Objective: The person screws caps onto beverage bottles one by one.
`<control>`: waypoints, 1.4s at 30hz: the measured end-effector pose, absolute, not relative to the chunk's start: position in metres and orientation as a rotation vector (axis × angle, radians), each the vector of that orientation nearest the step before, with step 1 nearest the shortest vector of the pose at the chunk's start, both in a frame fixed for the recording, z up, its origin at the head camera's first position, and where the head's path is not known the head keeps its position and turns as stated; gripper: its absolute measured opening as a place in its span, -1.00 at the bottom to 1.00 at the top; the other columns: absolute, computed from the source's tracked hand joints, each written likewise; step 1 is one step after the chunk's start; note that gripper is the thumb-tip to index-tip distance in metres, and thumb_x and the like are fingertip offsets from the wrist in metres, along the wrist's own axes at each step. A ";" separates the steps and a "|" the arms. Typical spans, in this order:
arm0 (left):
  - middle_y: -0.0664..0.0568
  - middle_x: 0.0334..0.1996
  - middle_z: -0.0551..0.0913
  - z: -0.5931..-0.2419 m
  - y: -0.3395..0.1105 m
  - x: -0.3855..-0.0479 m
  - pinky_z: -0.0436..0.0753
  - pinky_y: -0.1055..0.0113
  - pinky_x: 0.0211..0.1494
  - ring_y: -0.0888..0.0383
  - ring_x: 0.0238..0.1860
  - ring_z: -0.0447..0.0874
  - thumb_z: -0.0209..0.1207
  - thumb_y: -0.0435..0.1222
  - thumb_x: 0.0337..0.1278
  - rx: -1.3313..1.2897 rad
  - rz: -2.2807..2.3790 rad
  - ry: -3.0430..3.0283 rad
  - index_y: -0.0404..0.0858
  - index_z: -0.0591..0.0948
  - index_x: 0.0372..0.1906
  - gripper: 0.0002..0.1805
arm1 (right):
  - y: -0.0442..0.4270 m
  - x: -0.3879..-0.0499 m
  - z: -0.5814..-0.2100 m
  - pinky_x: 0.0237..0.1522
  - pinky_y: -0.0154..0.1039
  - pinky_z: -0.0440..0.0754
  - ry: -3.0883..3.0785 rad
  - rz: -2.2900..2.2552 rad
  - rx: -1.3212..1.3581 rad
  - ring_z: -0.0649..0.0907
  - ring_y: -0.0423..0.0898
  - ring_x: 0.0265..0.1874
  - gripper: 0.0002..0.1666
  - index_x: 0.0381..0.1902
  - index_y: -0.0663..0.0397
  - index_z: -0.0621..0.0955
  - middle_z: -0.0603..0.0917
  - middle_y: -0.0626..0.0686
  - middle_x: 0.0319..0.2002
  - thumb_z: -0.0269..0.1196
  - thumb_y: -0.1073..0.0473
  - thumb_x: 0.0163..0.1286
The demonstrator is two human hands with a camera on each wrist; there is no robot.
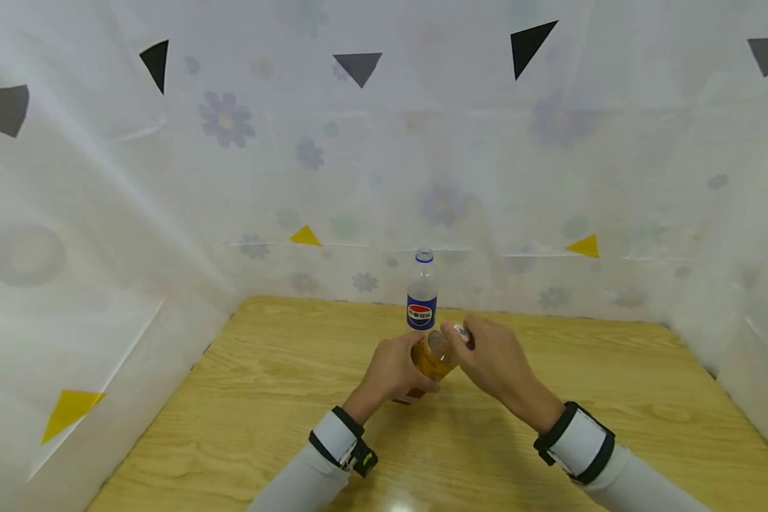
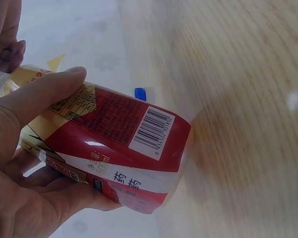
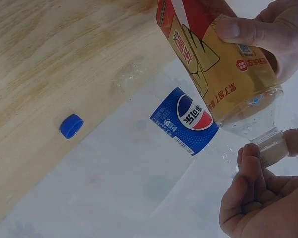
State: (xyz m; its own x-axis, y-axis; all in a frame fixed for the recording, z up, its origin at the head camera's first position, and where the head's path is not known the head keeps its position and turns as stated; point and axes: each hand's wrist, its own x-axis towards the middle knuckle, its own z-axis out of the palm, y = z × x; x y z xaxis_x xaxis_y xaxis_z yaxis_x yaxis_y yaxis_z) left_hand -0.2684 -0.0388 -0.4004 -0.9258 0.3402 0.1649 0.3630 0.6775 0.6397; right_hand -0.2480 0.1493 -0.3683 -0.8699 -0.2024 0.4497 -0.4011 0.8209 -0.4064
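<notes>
Sleeves [image 1: 302,480]: 4 and 7 o'clock | left hand [image 1: 392,366]: curled round tilted red bottle [image 2: 126,126] | right hand [image 1: 496,363]: pinching its cap [image 3: 274,150] | cola bottle [image 1: 422,307]: upright, 12 o'clock beyond

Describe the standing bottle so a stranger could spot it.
Look along the wood-grain table, past the left hand and right hand. Near the far edge stands the uncapped Pepsi bottle; its blue label sets it apart from the held red-and-gold bottle.
</notes>
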 end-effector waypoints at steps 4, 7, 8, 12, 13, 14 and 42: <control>-0.04 0.08 0.73 -0.402 -0.039 -0.269 0.71 0.16 0.08 0.01 0.02 0.73 0.64 -0.13 -0.25 -0.610 -1.084 -2.839 -0.16 0.55 0.35 -0.10 | 0.150 -0.246 -0.368 -0.62 -0.32 0.27 -2.627 0.725 0.459 0.34 -0.17 -0.69 -0.46 -0.52 0.04 0.45 0.38 -0.05 -0.64 0.10 -0.19 0.57; -0.02 0.05 0.74 -0.402 -0.040 -0.269 0.71 0.19 0.04 0.03 0.00 0.73 0.65 -0.13 -0.26 -0.618 -1.069 -2.839 -0.15 0.56 0.34 -0.11 | 0.150 -0.245 -0.368 -0.61 -0.32 0.29 -2.645 0.744 0.457 0.35 -0.17 -0.67 -0.46 -0.47 0.07 0.47 0.39 -0.05 -0.62 0.08 -0.22 0.57; -0.02 0.04 0.74 -0.402 -0.040 -0.269 0.71 0.19 0.04 0.04 -0.01 0.73 0.65 -0.13 -0.26 -0.620 -1.067 -2.841 -0.14 0.56 0.33 -0.12 | 0.151 -0.244 -0.367 -0.60 -0.31 0.32 -2.655 0.759 0.449 0.37 -0.17 -0.65 -0.46 -0.43 0.08 0.49 0.42 -0.04 -0.60 0.09 -0.23 0.56; -0.02 0.04 0.74 -0.401 -0.039 -0.268 0.71 0.16 0.05 0.03 0.00 0.73 0.65 -0.13 -0.26 -0.616 -1.083 -2.847 -0.13 0.57 0.32 -0.12 | 0.151 -0.241 -0.365 -0.46 -0.25 0.55 -2.686 0.821 0.414 0.57 -0.09 -0.45 -0.40 -0.10 0.21 0.57 0.60 0.06 -0.37 0.16 -0.28 0.49; -0.02 0.05 0.74 -0.400 -0.039 -0.268 0.71 0.15 0.06 0.02 0.00 0.72 0.65 -0.14 -0.26 -0.614 -1.089 -2.848 -0.12 0.57 0.32 -0.13 | 0.151 -0.240 -0.364 -0.38 -0.19 0.62 -2.691 0.838 0.411 0.63 -0.03 -0.34 -0.35 0.03 0.24 0.56 0.64 0.11 -0.25 0.19 -0.28 0.47; -0.02 0.05 0.74 -0.400 -0.039 -0.268 0.71 0.14 0.07 0.02 0.00 0.72 0.65 -0.14 -0.26 -0.611 -1.095 -2.847 -0.13 0.57 0.32 -0.13 | 0.151 -0.238 -0.363 -0.29 -0.13 0.67 -2.694 0.852 0.416 0.66 0.03 -0.23 -0.30 0.16 0.25 0.53 0.66 0.16 -0.15 0.22 -0.26 0.45; -0.01 -0.01 0.76 -0.401 -0.041 -0.268 0.70 0.24 -0.02 0.06 -0.07 0.73 0.65 -0.17 -0.28 -0.670 -1.089 -2.817 -0.16 0.57 0.30 -0.13 | 0.148 -0.231 -0.362 -0.21 0.01 0.69 -2.542 0.737 0.595 0.67 0.08 -0.22 -0.76 -0.03 0.26 0.60 0.69 0.20 -0.15 0.26 0.45 0.35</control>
State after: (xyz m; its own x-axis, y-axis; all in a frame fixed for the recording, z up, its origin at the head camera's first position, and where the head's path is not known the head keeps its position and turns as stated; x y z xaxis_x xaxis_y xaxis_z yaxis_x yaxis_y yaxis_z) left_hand -0.2683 -0.0406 -0.4013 -0.9050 0.3772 0.1965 0.4113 0.6587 0.6301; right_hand -0.2309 0.1485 -0.3615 -0.8177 -0.2797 0.5031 -0.5054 0.7672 -0.3950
